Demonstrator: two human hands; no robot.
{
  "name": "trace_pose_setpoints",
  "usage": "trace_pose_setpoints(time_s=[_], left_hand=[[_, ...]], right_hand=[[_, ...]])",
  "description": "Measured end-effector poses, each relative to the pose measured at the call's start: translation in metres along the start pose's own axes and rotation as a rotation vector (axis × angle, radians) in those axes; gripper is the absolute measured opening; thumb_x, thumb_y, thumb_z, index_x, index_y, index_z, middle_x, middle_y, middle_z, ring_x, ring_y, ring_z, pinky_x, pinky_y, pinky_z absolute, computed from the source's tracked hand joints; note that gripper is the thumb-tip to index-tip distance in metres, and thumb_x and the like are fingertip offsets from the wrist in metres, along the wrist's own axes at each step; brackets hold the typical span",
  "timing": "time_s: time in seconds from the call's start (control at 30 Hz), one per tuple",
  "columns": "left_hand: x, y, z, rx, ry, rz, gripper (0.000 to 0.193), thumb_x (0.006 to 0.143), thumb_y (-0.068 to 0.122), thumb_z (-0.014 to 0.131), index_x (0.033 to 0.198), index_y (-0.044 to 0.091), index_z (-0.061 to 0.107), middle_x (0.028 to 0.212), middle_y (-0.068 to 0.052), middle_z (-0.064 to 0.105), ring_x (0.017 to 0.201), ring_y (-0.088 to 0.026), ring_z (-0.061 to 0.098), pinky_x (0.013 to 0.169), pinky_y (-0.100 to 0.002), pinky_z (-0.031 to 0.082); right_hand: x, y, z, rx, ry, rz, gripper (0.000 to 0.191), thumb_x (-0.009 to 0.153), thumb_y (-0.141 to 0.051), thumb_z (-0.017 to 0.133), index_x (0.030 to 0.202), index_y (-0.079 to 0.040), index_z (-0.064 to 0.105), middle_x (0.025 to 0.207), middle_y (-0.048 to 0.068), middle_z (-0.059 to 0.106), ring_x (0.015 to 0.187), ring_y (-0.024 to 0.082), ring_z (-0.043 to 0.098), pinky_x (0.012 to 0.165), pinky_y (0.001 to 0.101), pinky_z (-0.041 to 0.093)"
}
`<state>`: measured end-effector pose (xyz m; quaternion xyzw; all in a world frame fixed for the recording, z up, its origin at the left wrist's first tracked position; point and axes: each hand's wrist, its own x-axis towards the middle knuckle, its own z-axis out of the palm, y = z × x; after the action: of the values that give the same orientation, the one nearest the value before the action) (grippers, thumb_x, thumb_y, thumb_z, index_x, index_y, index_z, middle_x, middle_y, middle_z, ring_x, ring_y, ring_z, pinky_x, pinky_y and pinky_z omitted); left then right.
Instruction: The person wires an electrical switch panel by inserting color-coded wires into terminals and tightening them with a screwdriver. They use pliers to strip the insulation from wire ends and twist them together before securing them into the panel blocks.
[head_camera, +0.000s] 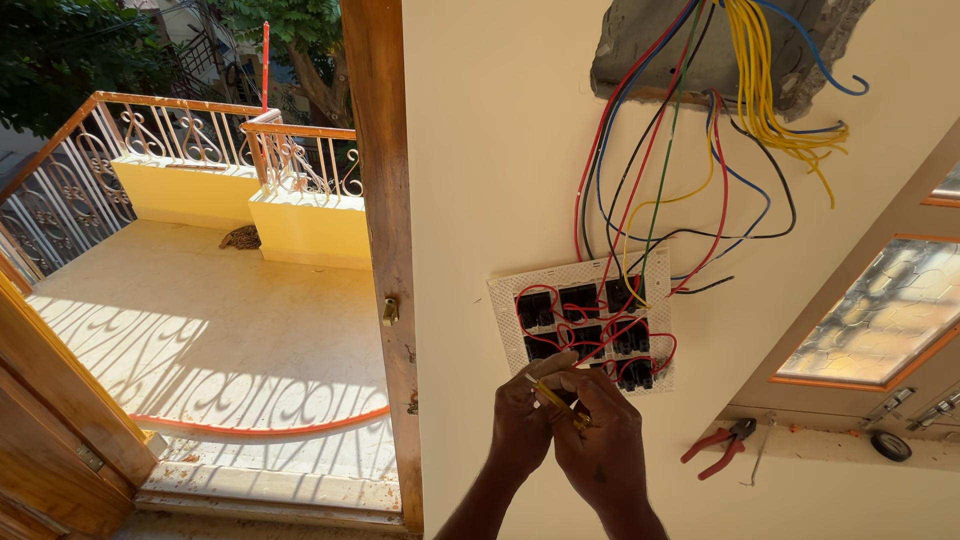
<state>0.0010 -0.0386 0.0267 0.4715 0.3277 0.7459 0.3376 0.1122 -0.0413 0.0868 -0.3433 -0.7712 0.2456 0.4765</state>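
A white switch plate (583, 322) hangs back side out against the cream wall (490, 150), dangling from the wires that run up into a rough opening (640, 50) in the plaster above. Its rear shows rows of black switch modules (582, 300) linked by short red jumper wires (560, 312). A bundle of wires (650, 150), red, blue, black, green and yellow, drops from the opening to the plate, and a separate bunch of yellow wires (765, 100) hangs loose beside it.

Just below the plate, the person's two hands meet. The left hand (522, 420) has its fingers curled tight around a slim yellow-handled tool (553, 397), probably a screwdriver, whose tip points up toward the lowest row of modules. The right hand (600, 440) touches the left, its fingers closed on the lower end of the same tool; exactly how they grip it cannot be told.

To the right, on a ledge (830, 465) under a window with patterned glass (875, 310), red-handled pliers (718, 447) lie near a small dark roll of tape (890, 446). To the left, a wooden door frame (385, 250) opens onto a sunlit balcony (200, 320) with an ornate railing (150, 135).
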Motion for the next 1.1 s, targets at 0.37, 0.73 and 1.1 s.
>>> trace_pose_setpoints(time_s=[0.37, 0.73, 1.1], left_hand=[[0.031, -0.008, -0.039, -0.022, 0.451, -0.048, 0.026, 0.105, 0.021, 0.055, 0.111, 0.003, 0.074, 0.096, -0.006, 0.078, 0.080, -0.012, 0.066, 0.069, -0.026, 0.052], [0.053, -0.014, -0.034, 0.182, 0.594, -0.108, 0.029, 0.106, 0.023, 0.047, 0.116, 0.005, 0.069, 0.117, 0.000, 0.066, 0.113, -0.012, 0.059, 0.101, -0.030, 0.045], [0.038, -0.016, -0.027, 0.367, 0.397, 0.067, 0.020, 0.106, 0.018, 0.053, 0.098, 0.005, 0.065, 0.088, -0.004, 0.069, 0.082, -0.011, 0.058, 0.078, -0.029, 0.051]], right_hand=[[-0.002, 0.020, -0.016, -0.201, -0.171, 0.402, 0.044, 0.089, -0.035, 0.075, 0.119, -0.004, 0.068, 0.087, 0.011, 0.081, 0.063, 0.015, 0.070, 0.059, 0.0308, 0.055], [-0.018, 0.040, -0.028, -0.052, -0.159, 0.434, 0.045, 0.093, -0.030, 0.070, 0.133, -0.009, 0.069, 0.070, 0.010, 0.066, 0.056, 0.014, 0.047, 0.052, 0.0312, 0.043], [-0.011, -0.005, -0.047, -0.140, 0.176, 0.338, 0.034, 0.084, -0.029, 0.077, 0.108, -0.005, 0.078, 0.087, 0.010, 0.081, 0.062, 0.015, 0.069, 0.059, 0.0317, 0.055]])
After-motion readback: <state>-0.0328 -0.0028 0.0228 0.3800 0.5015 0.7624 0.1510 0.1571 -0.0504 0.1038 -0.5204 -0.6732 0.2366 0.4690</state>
